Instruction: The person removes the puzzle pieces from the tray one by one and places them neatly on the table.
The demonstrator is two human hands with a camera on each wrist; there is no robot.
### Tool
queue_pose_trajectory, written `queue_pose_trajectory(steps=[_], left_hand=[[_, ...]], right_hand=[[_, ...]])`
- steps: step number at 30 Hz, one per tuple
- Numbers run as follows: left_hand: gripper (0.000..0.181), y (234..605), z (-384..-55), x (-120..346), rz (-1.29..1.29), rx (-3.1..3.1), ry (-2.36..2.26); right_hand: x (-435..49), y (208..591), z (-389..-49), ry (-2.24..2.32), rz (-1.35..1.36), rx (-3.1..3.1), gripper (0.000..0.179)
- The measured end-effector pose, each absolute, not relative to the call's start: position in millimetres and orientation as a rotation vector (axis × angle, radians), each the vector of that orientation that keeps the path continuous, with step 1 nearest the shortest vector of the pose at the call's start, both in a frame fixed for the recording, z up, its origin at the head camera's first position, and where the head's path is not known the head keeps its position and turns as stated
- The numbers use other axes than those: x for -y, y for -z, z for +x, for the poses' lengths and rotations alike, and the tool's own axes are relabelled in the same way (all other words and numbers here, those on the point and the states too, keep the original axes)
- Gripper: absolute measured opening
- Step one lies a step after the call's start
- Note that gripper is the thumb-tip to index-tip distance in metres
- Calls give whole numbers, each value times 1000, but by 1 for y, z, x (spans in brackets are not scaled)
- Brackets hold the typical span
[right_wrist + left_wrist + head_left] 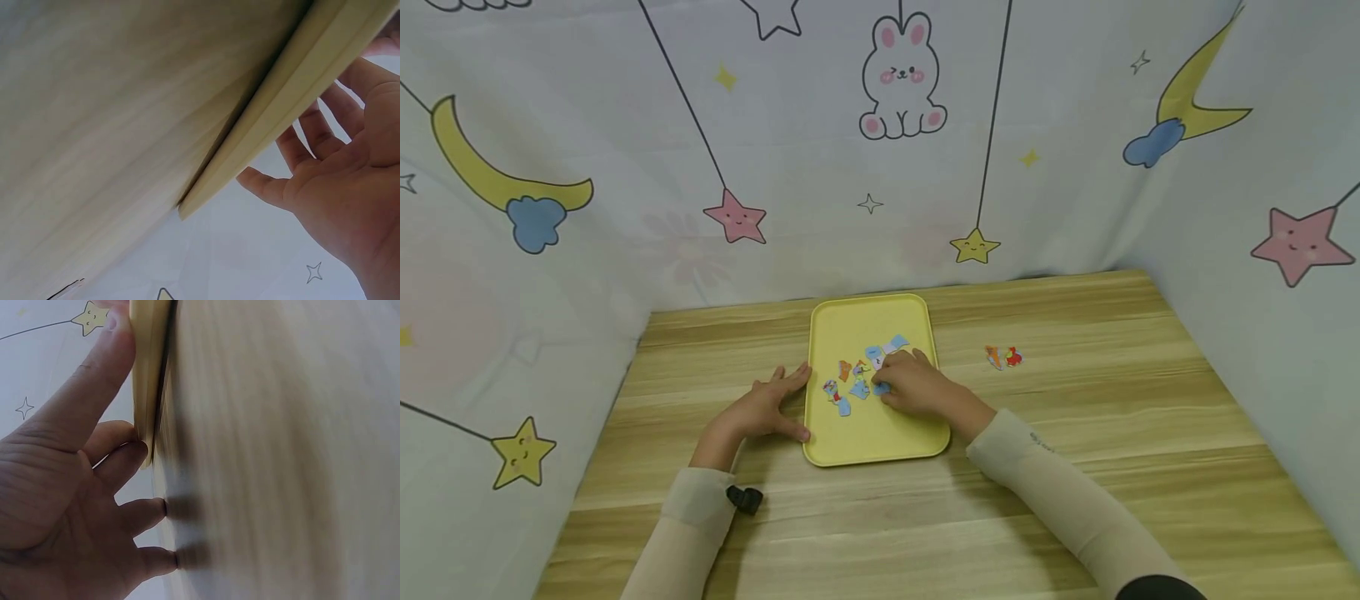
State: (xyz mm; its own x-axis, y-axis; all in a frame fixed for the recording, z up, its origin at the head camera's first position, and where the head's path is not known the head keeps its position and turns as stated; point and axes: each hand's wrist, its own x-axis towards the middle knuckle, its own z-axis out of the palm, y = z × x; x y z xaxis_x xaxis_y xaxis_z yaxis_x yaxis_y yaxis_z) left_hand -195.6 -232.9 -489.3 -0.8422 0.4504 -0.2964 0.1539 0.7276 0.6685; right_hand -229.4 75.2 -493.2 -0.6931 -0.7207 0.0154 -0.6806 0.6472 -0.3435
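A yellow tray (880,442) lies on the wooden table, with several small printed jigsaw puzzle pieces (859,389) spread across its middle. My left hand (767,408) is at the tray's left edge, fingers spread, thumb and index finger against the rim. In the left wrist view, the other fingertips come down at the tabletop beside the tray wall (147,381). Over the tray, my right hand (913,385) pinches a blue puzzle piece (881,388) between thumb and index finger. The tray's side hides its thumb and fingertips in the right wrist view.
To the right of the tray, an orange piece (993,357) and a red piece (1013,357) lie on the wooden table (1112,392). White cloth walls (820,167) printed with stars, moons and a rabbit stand around the table's back and sides.
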Motion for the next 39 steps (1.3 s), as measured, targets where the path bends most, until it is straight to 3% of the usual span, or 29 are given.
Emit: queue_pose_trajectory(steps=[21,39], left_hand=[[116,492,-192,230,521,-2508,-902],[117,492,-196,226,508,-2518,-899]], right_hand=[[-82,495,-225,468,-1248,-2765,20],[-111,500,-244,554,-1272,-2806,22]])
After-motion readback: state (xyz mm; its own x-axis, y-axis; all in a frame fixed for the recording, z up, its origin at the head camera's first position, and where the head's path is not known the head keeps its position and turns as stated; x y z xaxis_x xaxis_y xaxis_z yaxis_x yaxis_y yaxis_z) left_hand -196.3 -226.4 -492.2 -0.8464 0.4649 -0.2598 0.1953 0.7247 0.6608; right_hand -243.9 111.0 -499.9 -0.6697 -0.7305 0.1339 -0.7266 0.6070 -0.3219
